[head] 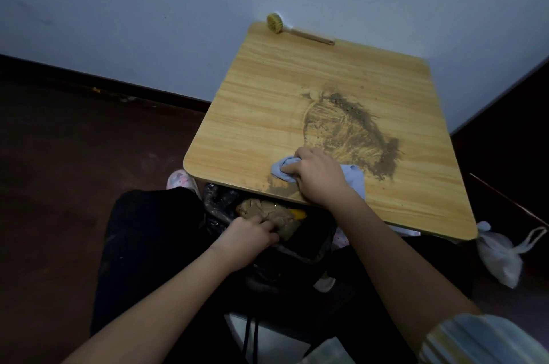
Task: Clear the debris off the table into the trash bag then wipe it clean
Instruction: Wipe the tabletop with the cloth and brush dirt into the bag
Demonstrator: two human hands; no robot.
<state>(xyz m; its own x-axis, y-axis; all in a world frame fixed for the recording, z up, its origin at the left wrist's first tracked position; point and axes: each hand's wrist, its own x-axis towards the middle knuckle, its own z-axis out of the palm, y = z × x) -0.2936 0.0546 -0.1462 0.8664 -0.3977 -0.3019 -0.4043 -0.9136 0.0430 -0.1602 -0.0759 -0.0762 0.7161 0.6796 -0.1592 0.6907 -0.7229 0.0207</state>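
- While the right hand (316, 175) presses down near the bench's (267, 102) front edge, low in the middle of the frame, its fingers curl round a bunched pale blue cloth (285, 169); the cloth shows on both sides of the hand and lies flat on the wood.
- Dark dirt (356, 129) is smeared in streaks just above that hand, right of centre; a smaller patch lies at the front edge, under and left of the cloth.
- Below the bench edge, in the lower middle of the frame, the left hand (248, 237) grips the rim of the black trash bag (221, 203) with its fingers curled; the bag's mouth stands open just under the edge where the cloth is.
- Inside the bag lie brownish crumpled debris (267, 212) and something yellow beside it.
- At the far edge of the bench, upper middle of the frame, a round-headed brush (274, 23) lies with its handle pointing right, well apart from the dirt.
- On the floor at the lower right, a whitish plastic bag (499, 259) sits just beside the bench corner.
- A patterned slipper (179, 182) shows left of the trash bag.
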